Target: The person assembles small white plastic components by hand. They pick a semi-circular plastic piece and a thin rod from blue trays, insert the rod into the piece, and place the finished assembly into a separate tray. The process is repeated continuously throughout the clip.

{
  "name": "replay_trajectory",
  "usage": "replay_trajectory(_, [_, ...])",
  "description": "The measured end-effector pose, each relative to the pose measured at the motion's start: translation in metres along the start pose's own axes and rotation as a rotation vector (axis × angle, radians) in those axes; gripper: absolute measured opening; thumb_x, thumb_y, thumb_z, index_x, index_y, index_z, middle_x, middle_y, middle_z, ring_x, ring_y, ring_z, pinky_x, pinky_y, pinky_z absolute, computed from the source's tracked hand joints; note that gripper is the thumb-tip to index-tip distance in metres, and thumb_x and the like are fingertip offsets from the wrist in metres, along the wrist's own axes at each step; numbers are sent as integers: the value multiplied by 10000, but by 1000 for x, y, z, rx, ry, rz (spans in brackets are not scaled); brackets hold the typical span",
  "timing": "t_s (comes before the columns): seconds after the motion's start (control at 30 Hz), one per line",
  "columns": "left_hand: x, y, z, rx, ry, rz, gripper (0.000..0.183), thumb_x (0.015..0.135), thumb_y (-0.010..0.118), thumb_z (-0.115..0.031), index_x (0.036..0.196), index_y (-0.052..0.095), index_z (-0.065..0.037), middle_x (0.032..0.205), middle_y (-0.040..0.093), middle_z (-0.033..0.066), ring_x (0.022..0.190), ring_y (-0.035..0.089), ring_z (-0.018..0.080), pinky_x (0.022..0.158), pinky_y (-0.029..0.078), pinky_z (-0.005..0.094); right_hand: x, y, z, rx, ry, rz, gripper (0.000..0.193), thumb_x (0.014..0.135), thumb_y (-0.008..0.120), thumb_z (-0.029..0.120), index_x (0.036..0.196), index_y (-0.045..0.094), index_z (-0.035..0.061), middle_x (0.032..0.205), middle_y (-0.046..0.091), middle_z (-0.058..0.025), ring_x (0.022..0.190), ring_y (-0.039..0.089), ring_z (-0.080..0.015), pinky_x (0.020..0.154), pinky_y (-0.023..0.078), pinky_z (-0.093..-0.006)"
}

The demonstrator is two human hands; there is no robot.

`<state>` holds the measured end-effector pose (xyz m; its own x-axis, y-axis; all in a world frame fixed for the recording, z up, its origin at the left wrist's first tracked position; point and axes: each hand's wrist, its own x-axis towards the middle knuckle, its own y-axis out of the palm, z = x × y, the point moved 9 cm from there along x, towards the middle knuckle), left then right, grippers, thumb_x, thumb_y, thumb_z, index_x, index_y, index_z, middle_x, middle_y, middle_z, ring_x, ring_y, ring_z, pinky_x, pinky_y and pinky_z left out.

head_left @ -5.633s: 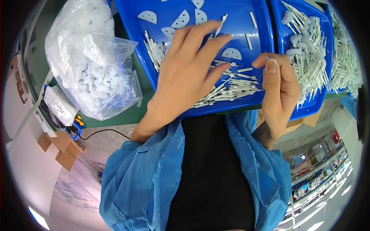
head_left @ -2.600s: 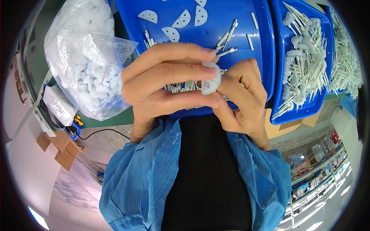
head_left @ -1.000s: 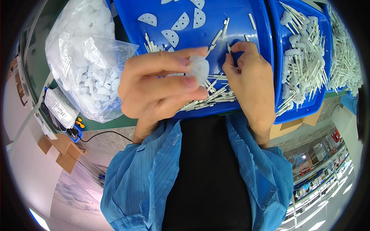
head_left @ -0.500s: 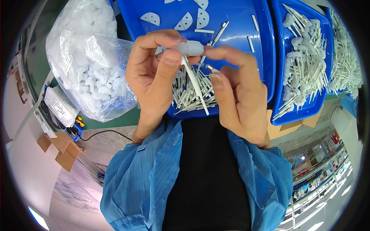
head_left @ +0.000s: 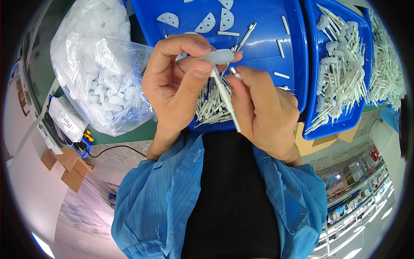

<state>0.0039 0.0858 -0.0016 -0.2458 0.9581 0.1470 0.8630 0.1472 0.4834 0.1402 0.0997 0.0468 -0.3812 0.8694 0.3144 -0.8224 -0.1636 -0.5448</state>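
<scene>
Rod [head_left: 225, 97] + cap [head_left: 222, 56] shifted slightly R since prev frame, cap pinched in L hand [head_left: 174, 90] above tray [head_left: 267, 39], R hand [head_left: 269, 108] gripping pin [head_left: 235, 73] just below; I reckon a loose R pinch could drop it.

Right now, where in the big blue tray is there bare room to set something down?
The big blue tray has its widest bare patch between the slanted stick and the two loose sticks near its right wall. Crowded: near end, by a stick heap; upper left, by half-discs.
</scene>
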Motion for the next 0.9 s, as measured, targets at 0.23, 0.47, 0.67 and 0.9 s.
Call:
replay_trajectory(0.23, [0, 0, 1, 7, -48, -12, 179, 962, 586, -38, 1097, 523, 61, 1008, 581, 150, 873, 678, 202, 850, 599, 422, 0, -2, -7, 14, 55, -5, 137, 859, 727, 68, 926, 614, 28, 630, 627, -61, 499, 634, -190, 454, 478, -286])
replay_trajectory(0.47, [-1, 0, -1, 81, -45, -1, 180, 970, 573, -80, 1089, 524, 46, 1008, 568, 154, 874, 680, 240, 846, 597, 458, -1, 0, -7, 61, 87, 53, 78, 869, 682, -26, 926, 631, -8, 665, 660, -81, 523, 638, -135, 494, 468, -241])
replay_trajectory(0.67, [1, 3, -3, 194, -8, 22, 232, 984, 579, -197, 1059, 540, 19, 980, 550, 150, 851, 664, 262, 848, 587, 548, -2, -1, -2, -18, 50, 73, 109, 852, 711, 5, 923, 628, 7, 620, 614, -58, 469, 592, -141, 453, 443, -256])
replay_trajectory(0.9, [0, 2, -2, 95, 7, 69, 192, 950, 599, -70, 1084, 530, 49, 1022, 563, 159, 900, 662, 229, 885, 578, 492, -2, -1, 5, -164, -34, 14, 161, 836, 750, 44, 946, 636, 11, 649, 626, -65, 476, 602, -171, 448, 447, -267])
